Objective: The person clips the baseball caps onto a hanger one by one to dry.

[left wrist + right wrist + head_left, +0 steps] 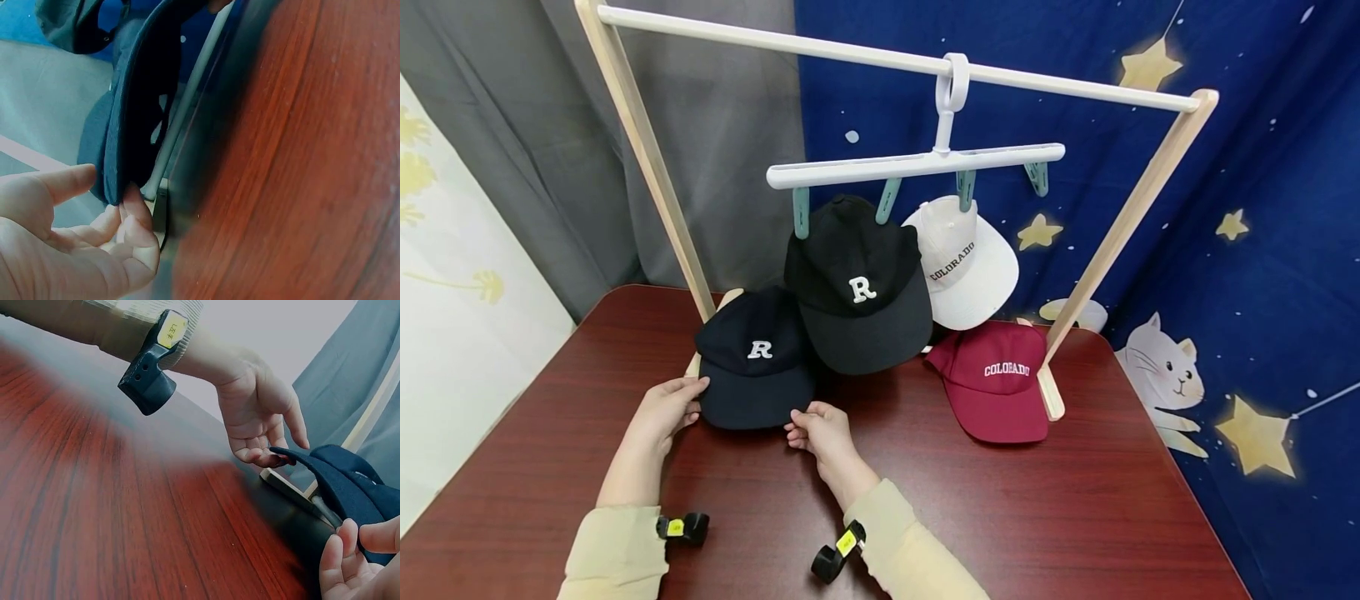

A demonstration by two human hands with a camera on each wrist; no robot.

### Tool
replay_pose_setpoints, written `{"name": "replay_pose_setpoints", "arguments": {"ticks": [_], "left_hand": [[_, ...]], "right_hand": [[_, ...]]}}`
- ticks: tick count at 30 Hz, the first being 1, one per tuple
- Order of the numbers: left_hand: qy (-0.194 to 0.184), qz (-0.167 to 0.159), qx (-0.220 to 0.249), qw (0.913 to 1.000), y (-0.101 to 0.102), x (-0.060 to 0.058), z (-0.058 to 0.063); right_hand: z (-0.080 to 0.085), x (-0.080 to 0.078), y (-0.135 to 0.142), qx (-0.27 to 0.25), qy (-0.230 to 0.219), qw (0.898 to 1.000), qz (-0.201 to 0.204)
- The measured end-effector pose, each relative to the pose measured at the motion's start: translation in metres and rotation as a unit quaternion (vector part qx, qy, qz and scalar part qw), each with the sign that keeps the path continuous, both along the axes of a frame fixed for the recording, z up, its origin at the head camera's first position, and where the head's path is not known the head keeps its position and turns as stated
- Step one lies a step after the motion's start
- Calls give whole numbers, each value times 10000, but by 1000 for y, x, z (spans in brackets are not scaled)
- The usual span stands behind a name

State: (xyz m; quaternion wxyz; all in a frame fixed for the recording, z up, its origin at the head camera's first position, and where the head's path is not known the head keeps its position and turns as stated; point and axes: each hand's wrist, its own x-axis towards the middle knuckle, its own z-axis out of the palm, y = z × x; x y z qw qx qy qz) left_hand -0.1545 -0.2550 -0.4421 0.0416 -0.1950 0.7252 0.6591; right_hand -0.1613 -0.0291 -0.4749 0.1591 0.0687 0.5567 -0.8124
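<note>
A navy baseball cap (752, 396) with a white R is low at the left of the rack, its brim facing me. My left hand (662, 408) pinches the left edge of the brim; in the left wrist view the thumb lies on the outer side and the curled fingers (140, 234) reach beneath. On the brim's right corner, my right hand (826, 437) grips between thumb and fingers. Seen from the right wrist, the cap's brim (325, 475) stands above the tabletop. Beside it a black R cap (868, 333) hangs from two teal clips.
A white hanger (917, 165) hooks over the rack's bar (737, 35). From one clip hangs a white Colorado cap (981, 283); the rightmost clip (1037, 178) holds nothing. A maroon Colorado cap (996, 408) rests by the rack's right foot (1051, 396) on the brown table (1037, 525).
</note>
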Motion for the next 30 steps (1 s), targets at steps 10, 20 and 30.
{"name": "replay_pose_setpoints", "arguments": {"ticks": [10,20,30], "left_hand": [[38,-157,205,9997,-7,2,-2],[143,-500,283,9982,-16,2,-3],[60,-844,414,9956,-22,4,-5]], "right_hand": [[2,1,3,125,256,9996,60],[7,-3,8,320,546,9977,235],[11,-7,11,307,593,9975,229]]}}
